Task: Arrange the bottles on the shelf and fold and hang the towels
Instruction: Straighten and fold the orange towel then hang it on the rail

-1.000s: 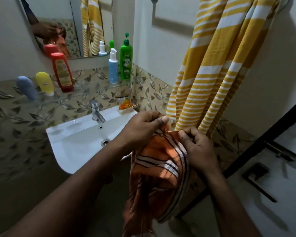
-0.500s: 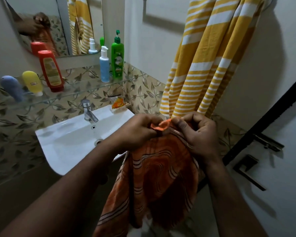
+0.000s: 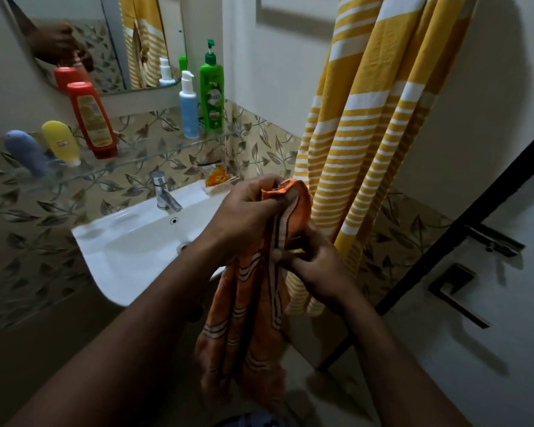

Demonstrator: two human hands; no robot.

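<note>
Your left hand (image 3: pixel 247 211) clamps the top corner of the orange towel (image 3: pixel 253 303) in curled fingers, just right of the sink (image 3: pixel 130 241). Your right hand (image 3: pixel 316 268) pinches its striped edge just below. The cloth hangs loose and bunched under both grips, so you have barely begun folding it, and hanging it is still to do. Behind it, the yellow striped towel (image 3: pixel 367 118) already hangs. On the glass shelf (image 3: pixel 167 151), the green pump bottle (image 3: pixel 211 90) and pale blue bottle (image 3: pixel 188 106) stand upright together. The red bottle (image 3: pixel 91 118), yellow bottle (image 3: pixel 60 141) and grey bottle (image 3: pixel 27 152) look tilted, possibly only lens distortion, so the bottles seem largely arranged.
</note>
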